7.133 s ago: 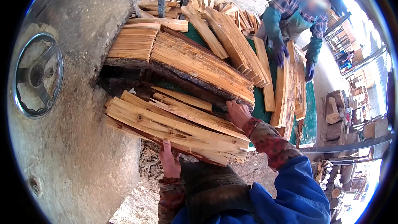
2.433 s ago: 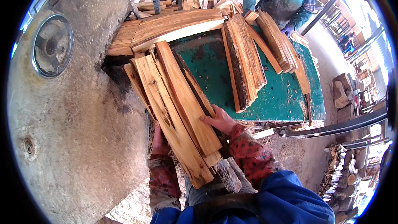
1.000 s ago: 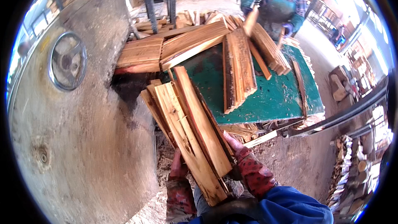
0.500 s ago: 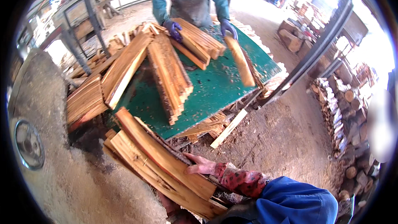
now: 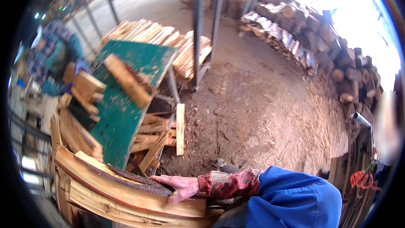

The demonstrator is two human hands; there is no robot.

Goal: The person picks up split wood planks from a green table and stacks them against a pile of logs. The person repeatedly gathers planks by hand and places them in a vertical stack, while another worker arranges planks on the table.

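A bundle of long split wooden boards [image 5: 139, 188], some with dark bark edges, lies across the lower left in front of me. My right hand [image 5: 181, 187] holds the bundle's near end. Its fingers lie over the bark edge and its thumb presses on the pale face of the top board. My left hand is hidden. Beyond the bundle stands a green-topped table [image 5: 116, 131]. A thick board [image 5: 128, 81] with bark lies on it. At the table's left side a co-worker [image 5: 57, 59] in purple gloves holds a stack of boards [image 5: 89, 85].
Rows of split wood [image 5: 145, 32] line the table's far edge. A metal post [image 5: 199, 33] rises beside it, and a pale board [image 5: 180, 128] leans by its near side. Piled logs [image 5: 337, 76] border the dirt floor [image 5: 253, 97] on the right. Orange cord [image 5: 362, 180] hangs lower right.
My view has swung to the right, so the table and co-worker now appear farther left. The bundle has turned with me, still under my right hand. My left forearm has gone out of sight.
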